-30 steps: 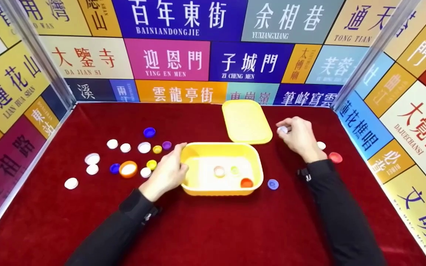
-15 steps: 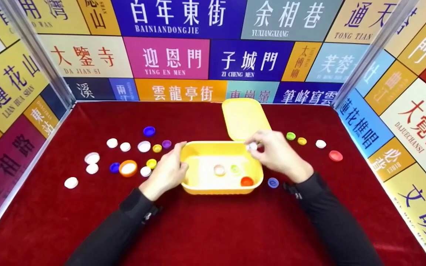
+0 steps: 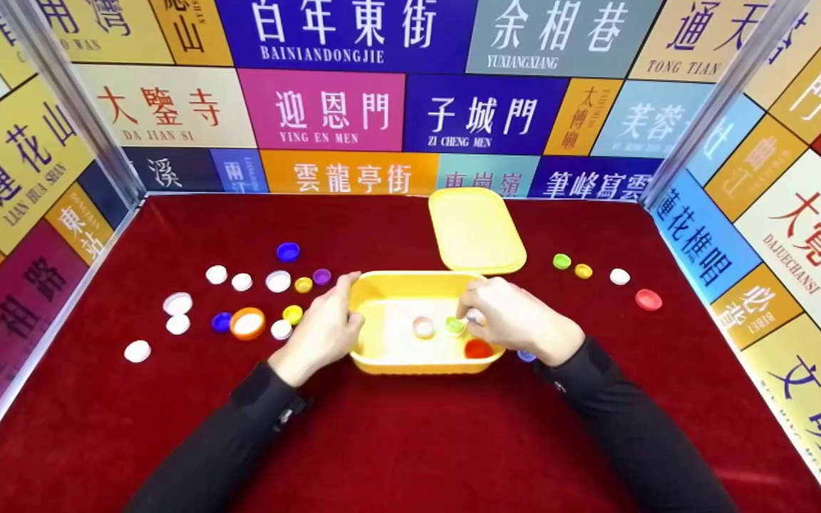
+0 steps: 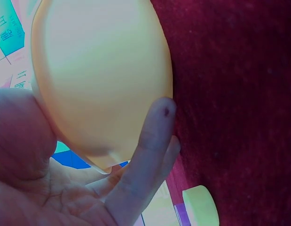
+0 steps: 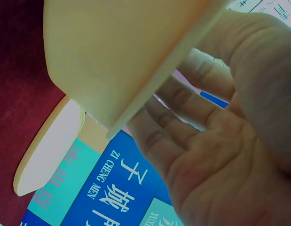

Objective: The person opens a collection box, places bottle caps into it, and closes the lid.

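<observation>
A yellow plastic box (image 3: 417,369) stands at the middle of the table. My left hand (image 3: 321,331) grips its left end; in the left wrist view, fingers (image 4: 152,132) lie along the outer wall. My right hand (image 3: 521,320) reaches over the right rim, pinching a white bottle cap (image 3: 476,318) inside the box. The right wrist view shows its fingertips hidden behind the box wall (image 5: 112,56). On the box floor lie a pale pinkish cap (image 3: 423,327), a green cap (image 3: 455,325) and an orange-red cap (image 3: 478,348).
A yellow lid (image 3: 478,231) lies behind the box. Several caps are scattered left, among them an orange-rimmed one (image 3: 247,324) and a dark blue one (image 3: 288,252). Right are green (image 3: 561,261), yellow (image 3: 583,271), white (image 3: 620,276) and red (image 3: 648,299) caps. A blue cap (image 3: 526,355) is partly covered.
My right hand has carried the white bottle cap from the table's right side leftward, over the rim and into the box. The left hand has stayed on the box.
</observation>
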Demonstrator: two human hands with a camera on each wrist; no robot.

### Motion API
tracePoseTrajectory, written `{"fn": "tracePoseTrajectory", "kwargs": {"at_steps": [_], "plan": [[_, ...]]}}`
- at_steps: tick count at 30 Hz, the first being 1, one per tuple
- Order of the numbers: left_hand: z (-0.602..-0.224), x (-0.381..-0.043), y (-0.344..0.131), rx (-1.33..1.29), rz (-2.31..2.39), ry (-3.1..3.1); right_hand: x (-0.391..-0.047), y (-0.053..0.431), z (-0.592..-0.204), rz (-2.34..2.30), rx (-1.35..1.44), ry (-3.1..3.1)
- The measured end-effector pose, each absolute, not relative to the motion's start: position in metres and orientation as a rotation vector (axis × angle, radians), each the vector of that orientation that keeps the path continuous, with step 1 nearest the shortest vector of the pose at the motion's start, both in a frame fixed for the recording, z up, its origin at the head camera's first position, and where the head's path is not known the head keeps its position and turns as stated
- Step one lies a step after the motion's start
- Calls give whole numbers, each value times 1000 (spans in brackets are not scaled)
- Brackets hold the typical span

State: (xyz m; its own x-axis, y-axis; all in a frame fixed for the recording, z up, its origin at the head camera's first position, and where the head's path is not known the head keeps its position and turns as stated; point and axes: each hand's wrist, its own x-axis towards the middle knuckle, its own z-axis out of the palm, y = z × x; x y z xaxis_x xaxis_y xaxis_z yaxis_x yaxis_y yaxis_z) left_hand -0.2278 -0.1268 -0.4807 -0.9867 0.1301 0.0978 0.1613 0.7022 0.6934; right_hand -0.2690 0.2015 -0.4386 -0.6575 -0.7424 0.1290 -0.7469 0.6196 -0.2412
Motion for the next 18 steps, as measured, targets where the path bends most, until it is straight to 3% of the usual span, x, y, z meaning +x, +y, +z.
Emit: {"fn": "tracePoseTrajectory", "kwargs": {"at_steps": [18], "plan": [[-481,-229,-126,-223,-1182,-2883,-266,204,-438,509,1236,-2818]]}}
